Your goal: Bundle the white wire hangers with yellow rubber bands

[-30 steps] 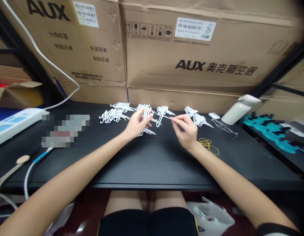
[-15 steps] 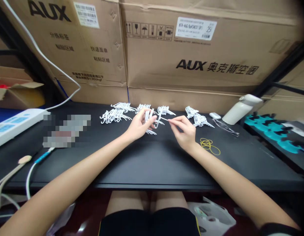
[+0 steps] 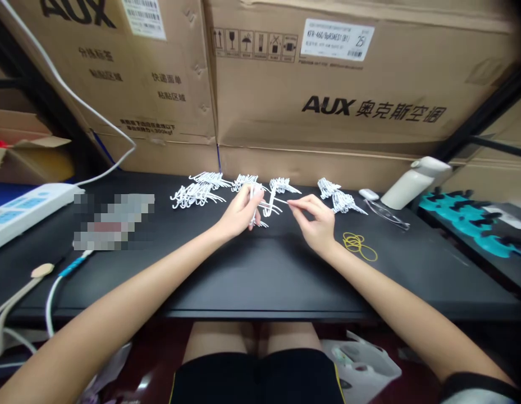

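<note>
My left hand (image 3: pixel 242 212) is closed round several white wire hooks in the middle of the black table. Just right of it, my right hand (image 3: pixel 314 220) pinches the straight end of one white hook (image 3: pixel 270 203), whose bent end points toward the left hand. Bunches of white hooks lie behind: one pile (image 3: pixel 195 194) left of my left hand, another (image 3: pixel 245 182) directly behind it, a third (image 3: pixel 284 185) between the hands, and one (image 3: pixel 342 201) beyond my right hand. A few more hook ends show under my left hand.
Yellow rubber bands (image 3: pixel 353 243) lie right of my right forearm. Farther right are glasses (image 3: pixel 387 215), a small white case (image 3: pixel 369 194) and a white bottle (image 3: pixel 414 182). A power strip (image 3: pixel 33 210) is at left; large cartons (image 3: pixel 260 129) stand behind.
The fingers of my left hand have turned and closed more round the hooks. My right hand still pinches one hook, nearly in place. The view has tilted slightly.
</note>
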Demonstrator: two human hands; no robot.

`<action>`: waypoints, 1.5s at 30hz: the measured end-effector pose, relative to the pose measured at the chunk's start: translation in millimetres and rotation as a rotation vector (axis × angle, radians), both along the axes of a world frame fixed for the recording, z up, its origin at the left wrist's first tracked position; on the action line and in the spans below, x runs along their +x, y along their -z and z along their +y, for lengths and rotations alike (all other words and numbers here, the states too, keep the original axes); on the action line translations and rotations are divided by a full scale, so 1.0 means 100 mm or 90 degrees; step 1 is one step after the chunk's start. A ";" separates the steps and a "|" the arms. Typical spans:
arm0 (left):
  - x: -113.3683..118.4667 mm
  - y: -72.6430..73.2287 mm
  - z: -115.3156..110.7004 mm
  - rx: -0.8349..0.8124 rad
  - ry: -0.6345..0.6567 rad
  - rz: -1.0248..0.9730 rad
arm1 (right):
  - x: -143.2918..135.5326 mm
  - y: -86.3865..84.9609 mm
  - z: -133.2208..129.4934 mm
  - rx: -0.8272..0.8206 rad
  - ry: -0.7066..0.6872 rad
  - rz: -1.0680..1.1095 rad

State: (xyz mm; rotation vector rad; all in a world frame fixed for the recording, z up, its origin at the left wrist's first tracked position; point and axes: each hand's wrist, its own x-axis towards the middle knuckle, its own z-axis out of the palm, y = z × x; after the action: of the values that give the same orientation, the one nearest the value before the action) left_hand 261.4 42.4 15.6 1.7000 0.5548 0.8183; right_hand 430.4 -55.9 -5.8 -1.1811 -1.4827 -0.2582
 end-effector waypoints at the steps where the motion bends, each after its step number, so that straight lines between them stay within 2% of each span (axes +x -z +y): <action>1: 0.00 0.01 0.00 -0.016 0.001 -0.009 | -0.01 0.00 0.00 -0.005 -0.002 0.004; 7: 0.02 0.03 -0.02 -0.082 0.030 -0.011 | -0.06 0.01 -0.01 -0.017 -0.021 0.012; 18: 0.01 0.00 -0.09 -0.050 0.063 -0.016 | -0.13 -0.01 -0.04 -0.040 -0.060 0.010; 25: -0.01 -0.02 -0.08 0.005 0.090 -0.018 | -0.15 0.02 -0.04 -0.121 -0.132 -0.015; 33: 0.00 0.02 -0.07 -0.001 0.098 -0.048 | -0.13 0.06 -0.02 -0.143 -0.112 -0.021; 40: -0.02 0.02 -0.05 -0.015 0.109 -0.022 | -0.15 0.05 -0.04 -0.141 -0.132 0.035; 45: -0.03 0.00 -0.09 0.009 0.144 -0.007 | -0.14 0.04 -0.06 -0.189 -0.144 0.084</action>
State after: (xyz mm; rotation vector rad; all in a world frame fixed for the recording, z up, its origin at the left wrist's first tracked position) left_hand 258.7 33.4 15.8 1.7338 0.3420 0.6691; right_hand 415.9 -62.3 -9.5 -1.2237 -1.5570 0.1978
